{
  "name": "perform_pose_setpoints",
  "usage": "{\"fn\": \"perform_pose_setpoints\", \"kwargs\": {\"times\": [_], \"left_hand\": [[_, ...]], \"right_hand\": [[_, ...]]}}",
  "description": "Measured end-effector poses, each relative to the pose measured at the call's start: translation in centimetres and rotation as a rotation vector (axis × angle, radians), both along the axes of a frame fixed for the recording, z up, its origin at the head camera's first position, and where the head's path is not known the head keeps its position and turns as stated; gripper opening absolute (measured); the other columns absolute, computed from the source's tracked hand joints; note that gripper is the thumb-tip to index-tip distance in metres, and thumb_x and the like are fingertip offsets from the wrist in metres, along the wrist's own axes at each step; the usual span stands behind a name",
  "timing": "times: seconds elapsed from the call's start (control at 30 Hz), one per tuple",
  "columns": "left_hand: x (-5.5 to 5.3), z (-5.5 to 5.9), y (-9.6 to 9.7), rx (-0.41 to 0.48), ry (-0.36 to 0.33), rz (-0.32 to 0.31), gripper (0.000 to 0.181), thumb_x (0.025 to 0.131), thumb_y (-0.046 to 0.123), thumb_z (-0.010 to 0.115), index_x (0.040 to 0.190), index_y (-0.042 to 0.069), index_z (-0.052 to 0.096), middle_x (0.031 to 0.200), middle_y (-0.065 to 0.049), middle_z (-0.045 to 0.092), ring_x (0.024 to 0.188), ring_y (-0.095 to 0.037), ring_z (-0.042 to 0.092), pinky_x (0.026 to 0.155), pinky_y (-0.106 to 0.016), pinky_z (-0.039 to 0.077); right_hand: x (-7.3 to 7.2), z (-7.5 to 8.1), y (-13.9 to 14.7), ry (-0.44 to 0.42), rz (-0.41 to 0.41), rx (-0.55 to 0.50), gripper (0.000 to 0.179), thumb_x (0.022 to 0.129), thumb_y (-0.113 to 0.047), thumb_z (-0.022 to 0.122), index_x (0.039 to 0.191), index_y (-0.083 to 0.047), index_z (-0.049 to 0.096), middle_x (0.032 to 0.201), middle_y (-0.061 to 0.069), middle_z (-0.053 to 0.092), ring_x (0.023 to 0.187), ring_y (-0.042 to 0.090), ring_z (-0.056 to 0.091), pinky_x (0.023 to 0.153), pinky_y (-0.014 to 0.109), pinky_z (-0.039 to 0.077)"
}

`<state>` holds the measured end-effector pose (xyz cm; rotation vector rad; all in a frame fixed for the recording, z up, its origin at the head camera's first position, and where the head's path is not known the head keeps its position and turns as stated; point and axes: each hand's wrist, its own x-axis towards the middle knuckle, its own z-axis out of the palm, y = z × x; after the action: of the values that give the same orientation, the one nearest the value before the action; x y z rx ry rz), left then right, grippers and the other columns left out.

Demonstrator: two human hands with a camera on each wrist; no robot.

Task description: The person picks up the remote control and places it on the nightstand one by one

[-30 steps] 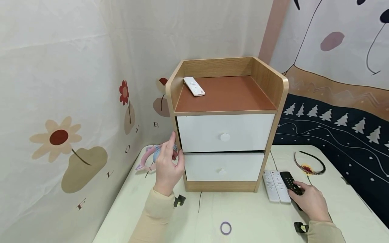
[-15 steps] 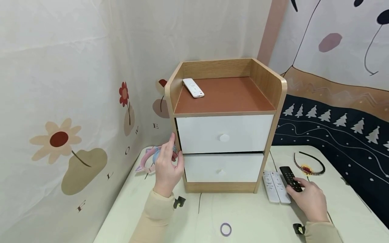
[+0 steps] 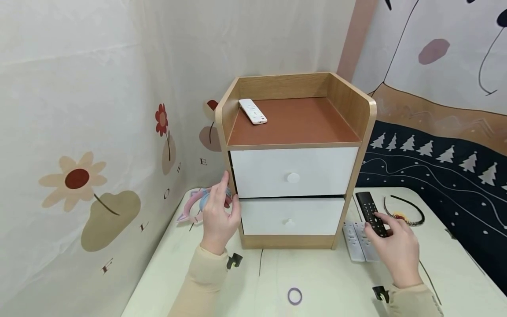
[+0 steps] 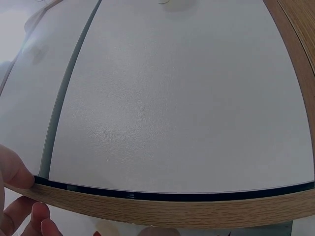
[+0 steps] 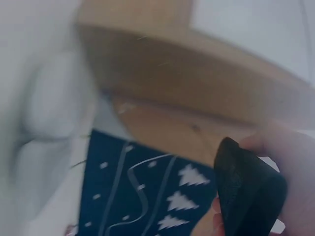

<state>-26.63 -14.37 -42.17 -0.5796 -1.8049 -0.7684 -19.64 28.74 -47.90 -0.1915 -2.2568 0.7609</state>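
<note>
My right hand (image 3: 396,253) holds a black remote control (image 3: 370,213), pinched between thumb and fingers, raised above the far part of two white remote controls (image 3: 355,244). In the right wrist view the black remote (image 5: 246,189) appears dark and end-on. My left hand (image 3: 219,215) touches the left side of a small wooden cabinet (image 3: 289,242) with white drawers. The left wrist view shows the thumb (image 4: 15,169) at the front edge of the side panel (image 4: 147,209), with other fingers outside it. Another white remote control (image 3: 252,111) lies on the cabinet's brown top.
Behind the left hand lies a pink and blue headband (image 3: 192,207). A dark hairband (image 3: 413,215) with a flower is at the right of the table (image 3: 253,286). Near the front sits a purple ring (image 3: 295,296). Patterned curtains enclose the table's back and sides.
My right hand has lifted the black remote from beside the white ones and carried it forward and slightly left. The left hand stays at the cabinet's side.
</note>
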Motion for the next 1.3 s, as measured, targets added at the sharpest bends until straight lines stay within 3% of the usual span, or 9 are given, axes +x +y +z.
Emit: {"fn": "perform_pose_setpoints", "kwargs": {"times": [0.1,0.2,0.23,0.3,0.4,0.67,0.8,1.03,1.3], "left_hand": [[-0.1,0.0,0.0,0.001,-0.001,-0.002,0.073,0.093,-0.006,0.069,0.163,0.002,0.049,0.108,-0.019,0.067,0.068,-0.020,0.057,0.057,-0.033,0.051],[-0.1,0.0,0.0,0.003,-0.001,-0.004,0.073,0.093,-0.006,0.069,0.163,0.002,0.049,0.108,-0.019,0.067,0.068,-0.020,0.057,0.057,-0.034,0.052],[-0.1,0.0,0.0,0.004,-0.003,-0.005,0.074,0.093,-0.006,0.069,0.163,0.003,0.049,0.108,-0.019,0.067,0.068,-0.020,0.057,0.057,-0.034,0.052],[-0.1,0.0,0.1,0.002,-0.005,-0.003,0.074,0.093,-0.006,0.069,0.163,0.003,0.049,0.109,-0.019,0.067,0.069,-0.020,0.057,0.057,-0.034,0.052],[-0.1,0.0,0.1,0.000,-0.011,0.000,0.074,0.093,-0.005,0.069,0.164,0.003,0.049,0.109,-0.019,0.067,0.069,-0.020,0.057,0.057,-0.035,0.052],[0.0,0.1,0.1,-0.002,-0.013,0.001,0.073,0.093,-0.005,0.069,0.163,0.003,0.049,0.108,-0.019,0.067,0.069,-0.020,0.057,0.057,-0.035,0.052],[0.0,0.0,0.1,-0.002,-0.014,0.001,0.074,0.093,-0.005,0.069,0.164,0.003,0.049,0.109,-0.019,0.067,0.069,-0.020,0.057,0.056,-0.036,0.053],[0.0,0.0,-0.1,0.001,-0.019,0.003,0.075,0.093,-0.005,0.069,0.164,0.003,0.048,0.110,-0.020,0.067,0.069,-0.021,0.057,0.057,-0.035,0.053],[0.0,0.0,0.0,0.001,-0.015,0.002,0.074,0.093,-0.006,0.069,0.164,0.003,0.048,0.108,-0.020,0.067,0.068,-0.020,0.057,0.057,-0.033,0.052]], "right_hand": [[-0.1,1.4,-0.9,0.158,0.011,-0.020,0.044,0.081,-0.018,0.089,0.123,-0.007,0.082,0.109,0.024,0.077,0.076,-0.006,0.060,0.071,0.014,0.044],[0.0,3.0,-1.8,0.289,0.030,-0.055,0.044,0.081,-0.012,0.087,0.124,-0.005,0.082,0.109,0.022,0.077,0.082,-0.025,0.046,0.077,0.001,0.036],[0.0,3.6,-2.2,0.330,0.032,-0.068,0.044,0.081,-0.010,0.087,0.124,-0.004,0.082,0.108,0.022,0.077,0.084,-0.026,0.045,0.080,-0.001,0.036],[0.2,4.9,-2.9,0.395,0.023,-0.095,0.043,0.081,-0.008,0.086,0.123,-0.002,0.082,0.103,0.007,0.076,0.086,-0.025,0.046,0.083,-0.002,0.037],[0.4,6.9,-3.7,0.510,0.018,-0.123,0.040,0.084,-0.012,0.084,0.122,0.001,0.081,0.101,0.002,0.073,0.088,-0.021,0.048,0.083,0.000,0.038],[1.0,12.5,-7.0,0.799,0.099,-0.218,0.038,0.084,-0.017,0.082,0.109,0.010,0.080,0.110,0.025,0.079,0.101,-0.009,0.060,0.086,0.013,0.046],[0.7,14.9,-8.7,0.823,0.197,-0.158,0.039,0.082,-0.022,0.082,0.104,0.011,0.080,0.112,0.031,0.079,0.110,-0.002,0.064,0.087,0.014,0.048],[-1.1,17.9,-10.6,0.733,0.331,0.016,0.036,0.087,-0.026,0.081,0.106,0.005,0.081,0.119,0.023,0.082,0.105,0.046,0.070,0.097,0.020,0.043],[-2.4,20.3,-11.8,0.569,0.323,0.109,0.031,0.090,-0.021,0.082,0.112,0.001,0.079,0.120,0.018,0.083,0.096,0.040,0.061,0.081,0.042,0.045]]}}
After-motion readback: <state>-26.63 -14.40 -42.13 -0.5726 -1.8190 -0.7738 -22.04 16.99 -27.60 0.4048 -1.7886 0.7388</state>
